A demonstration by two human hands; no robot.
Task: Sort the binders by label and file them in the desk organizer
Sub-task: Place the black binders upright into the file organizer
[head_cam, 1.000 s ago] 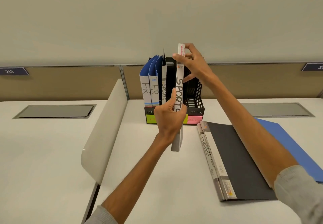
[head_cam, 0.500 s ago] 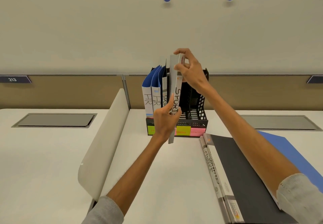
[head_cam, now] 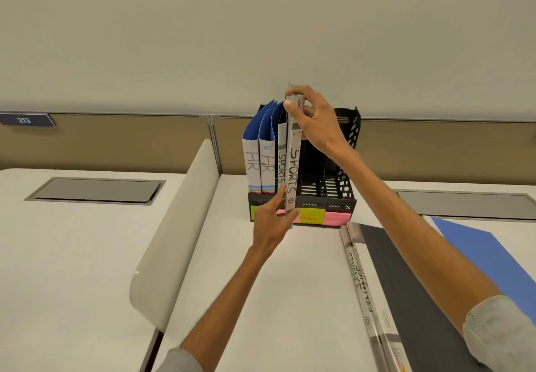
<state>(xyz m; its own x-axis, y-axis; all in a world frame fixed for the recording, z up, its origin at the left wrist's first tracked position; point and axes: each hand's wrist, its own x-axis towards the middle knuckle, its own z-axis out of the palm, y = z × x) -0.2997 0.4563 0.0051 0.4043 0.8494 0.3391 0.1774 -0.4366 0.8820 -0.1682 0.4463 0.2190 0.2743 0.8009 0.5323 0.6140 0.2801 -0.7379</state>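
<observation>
A black mesh desk organizer point(head_cam: 346, 151) stands at the back of the desk, with yellow and pink labels along its front. Two blue HR binders point(head_cam: 259, 165) and one SPORTS binder point(head_cam: 281, 165) stand in its left slots. I hold a second SPORTS binder point(head_cam: 293, 168) upright at the organizer's front, right of the filed SPORTS one. My right hand point(head_cam: 314, 119) pinches its top edge. My left hand point(head_cam: 272, 221) grips its bottom end. Two binders, one marked FINANCE point(head_cam: 358, 281), lie flat at the right under my right forearm.
A blue folder point(head_cam: 490, 258) lies on the desk at the far right, partly under the black binder cover point(head_cam: 412, 293). A white curved divider point(head_cam: 174, 226) separates this desk from the left one. Grey cable hatches sit on both sides.
Both hands have carried the SPORTS binder away from me and up to the organizer; its lower end now meets the organizer's front beside the filed SPORTS binder.
</observation>
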